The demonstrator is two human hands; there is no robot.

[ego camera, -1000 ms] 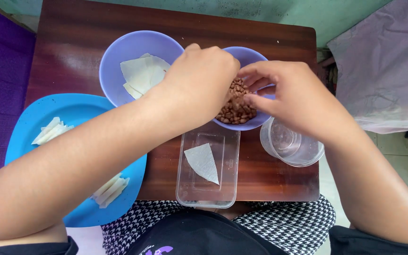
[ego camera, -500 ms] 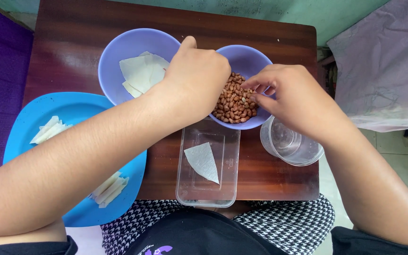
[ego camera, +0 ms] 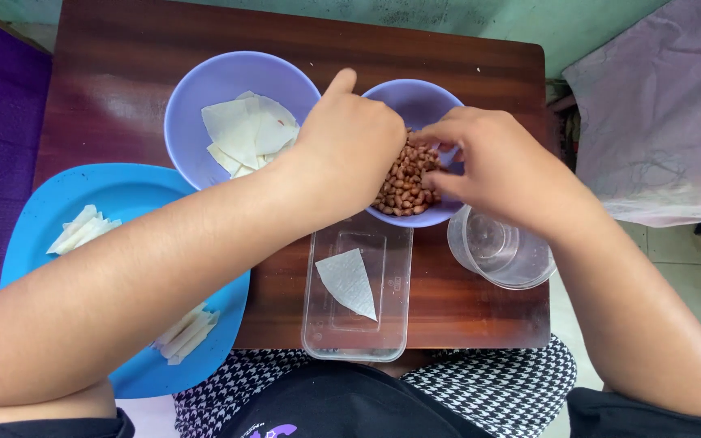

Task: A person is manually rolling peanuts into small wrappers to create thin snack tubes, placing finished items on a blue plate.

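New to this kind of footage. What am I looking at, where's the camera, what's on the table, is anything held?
There is no machine here: a person works with two bare hands. The single camera is worn on the person's head and looks straight down, so both forearms come in from the bottom of the picture.

On the dark wooden table stand a purple bowl of peanuts and a second purple bowl with pale folded wrapper sheets. A blue tray at the left edge holds more pale folded pieces. Near the person lie a clear rectangular container with one triangular sheet inside, and a clear empty cup.

The left hand and right hand are both at the peanuts. Whether either is pinching any cannot be seen.
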